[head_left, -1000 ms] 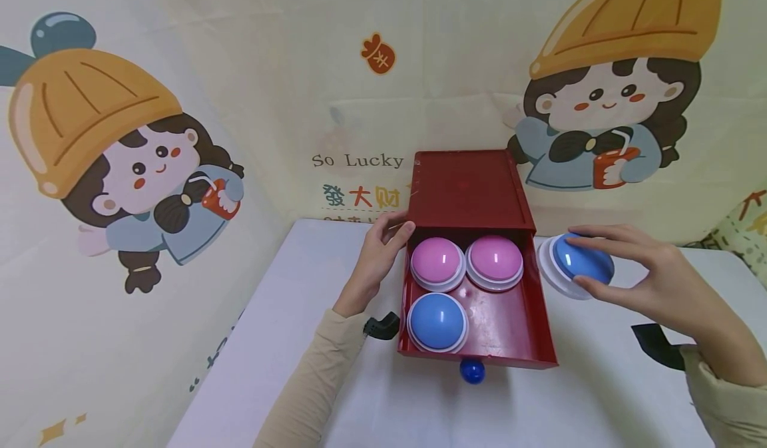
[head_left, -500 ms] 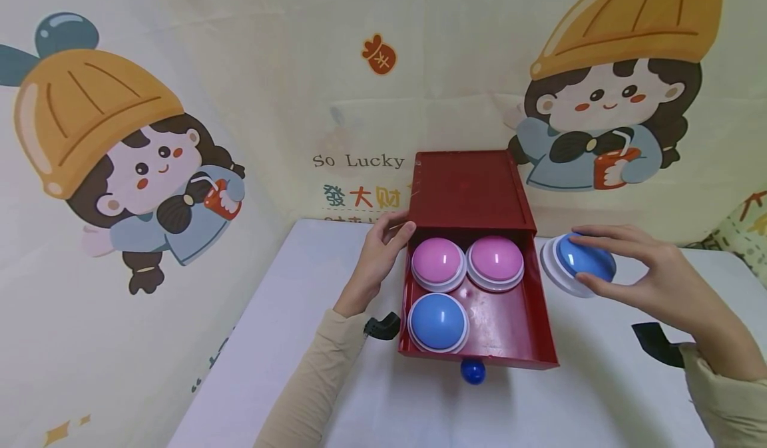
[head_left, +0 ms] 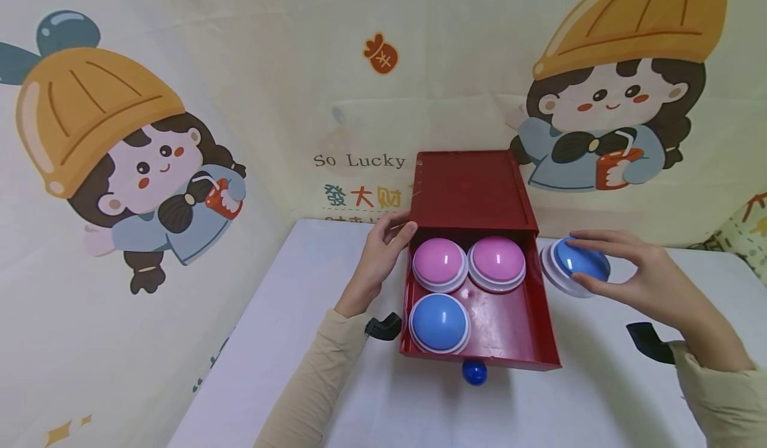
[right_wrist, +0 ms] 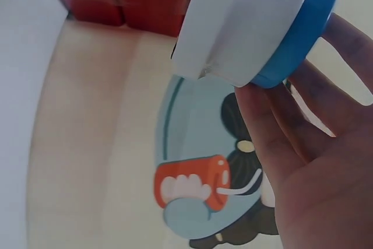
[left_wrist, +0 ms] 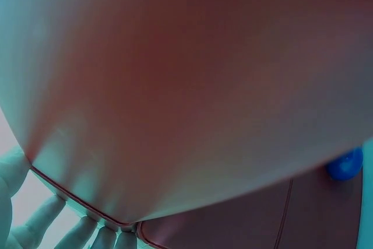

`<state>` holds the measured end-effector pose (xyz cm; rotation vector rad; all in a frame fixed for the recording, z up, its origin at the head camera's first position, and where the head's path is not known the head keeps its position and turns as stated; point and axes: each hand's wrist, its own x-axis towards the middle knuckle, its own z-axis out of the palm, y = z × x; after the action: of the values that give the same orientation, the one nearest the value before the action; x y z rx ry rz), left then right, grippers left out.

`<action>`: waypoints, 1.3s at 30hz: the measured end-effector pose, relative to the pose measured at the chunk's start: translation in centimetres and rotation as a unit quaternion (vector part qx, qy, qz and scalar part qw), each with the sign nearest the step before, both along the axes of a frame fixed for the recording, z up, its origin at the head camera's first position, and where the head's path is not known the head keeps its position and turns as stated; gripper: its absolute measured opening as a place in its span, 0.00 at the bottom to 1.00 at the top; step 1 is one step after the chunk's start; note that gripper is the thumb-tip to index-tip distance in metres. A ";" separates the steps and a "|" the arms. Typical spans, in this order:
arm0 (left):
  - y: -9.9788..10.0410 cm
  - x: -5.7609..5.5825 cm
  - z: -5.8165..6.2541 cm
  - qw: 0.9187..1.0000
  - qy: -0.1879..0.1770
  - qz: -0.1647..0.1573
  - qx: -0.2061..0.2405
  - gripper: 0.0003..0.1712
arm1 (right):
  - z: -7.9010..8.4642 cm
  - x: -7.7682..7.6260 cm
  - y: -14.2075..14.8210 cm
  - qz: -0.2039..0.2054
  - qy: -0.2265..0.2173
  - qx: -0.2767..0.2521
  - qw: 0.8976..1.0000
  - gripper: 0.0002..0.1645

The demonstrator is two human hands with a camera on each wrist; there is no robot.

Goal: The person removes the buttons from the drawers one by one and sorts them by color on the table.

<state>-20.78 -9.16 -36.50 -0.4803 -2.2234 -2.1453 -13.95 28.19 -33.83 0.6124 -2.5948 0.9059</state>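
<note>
A red box (head_left: 472,192) stands on the table with its drawer (head_left: 499,328) pulled out. Two pink dome buttons (head_left: 440,260) (head_left: 497,259) on white bases sit side by side at the drawer's back, and one blue dome button (head_left: 439,321) sits front left. My left hand (head_left: 376,261) rests against the box's left side, its thumb by the front edge and its fingertips (left_wrist: 46,211) along the wall in the left wrist view. Right of the drawer, my right hand (head_left: 650,278) holds another blue dome button (head_left: 581,261) by its dome, tilted, white base toward the box.
A blue ball knob (head_left: 475,372) sticks out from the drawer's front. The white table (head_left: 335,255) meets a patterned cloth backdrop (head_left: 287,102) behind the box. A patterned fabric (head_left: 743,225) lies at the far right edge.
My right hand has shifted very slightly with the blue dome button, which stays beside the drawer. The left hand keeps its place on the box.
</note>
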 end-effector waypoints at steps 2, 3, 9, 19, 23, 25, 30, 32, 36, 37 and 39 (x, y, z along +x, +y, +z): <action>0.0 -0.2 -0.4 1.000 0.002 0.003 0.000 0.27 | -0.3 -0.2 0.2 -0.004 -0.011 -0.004 1.000 0.35; 0.0 -0.2 -0.4 1.000 0.003 0.005 -0.001 0.27 | -0.5 -0.3 0.2 -0.005 -0.018 -0.006 1.000 0.35; 0.1 -0.3 -0.4 1.000 0.000 0.014 -0.005 0.27 | -1.7 -0.9 0.5 -0.019 -0.049 -0.007 0.999 0.33; 0.0 0.7 1.3 1.000 -0.009 -0.001 -0.011 0.27 | -2.7 -1.5 0.0 0.009 -0.060 0.022 0.998 0.34; 0.1 1.3 1.9 1.000 -0.010 0.001 -0.019 0.26 | -3.2 -1.8 -0.1 0.012 -0.069 0.022 0.997 0.36; 0.1 1.4 2.0 1.000 -0.009 0.001 -0.017 0.26 | -3.5 -2.0 -0.1 0.014 -0.070 0.024 0.997 0.37; 0.1 1.3 2.0 1.000 -0.005 -0.003 -0.014 0.26 | -4.2 -2.5 -0.4 0.012 -0.076 0.024 0.997 0.37; 0.1 1.3 1.9 1.000 -0.005 -0.003 -0.015 0.26 | -4.5 -2.6 -0.5 0.009 -0.082 0.026 0.996 0.37; 0.1 1.2 1.9 1.000 -0.009 0.001 -0.013 0.26 | -4.9 -2.7 -0.6 0.005 -0.094 0.032 0.995 0.37; 0.1 1.2 1.8 1.000 -0.010 0.001 -0.013 0.26 | -5.0 -2.7 -0.6 0.005 -0.097 0.034 0.995 0.37; 0.2 1.2 1.8 1.000 -0.013 0.000 -0.013 0.26 | -5.1 -2.7 -0.5 0.003 -0.100 0.036 0.994 0.37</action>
<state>-19.59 -8.97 -34.66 -0.4569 -2.2662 -2.1385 -16.69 27.70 -38.96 0.5764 -2.8156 0.9204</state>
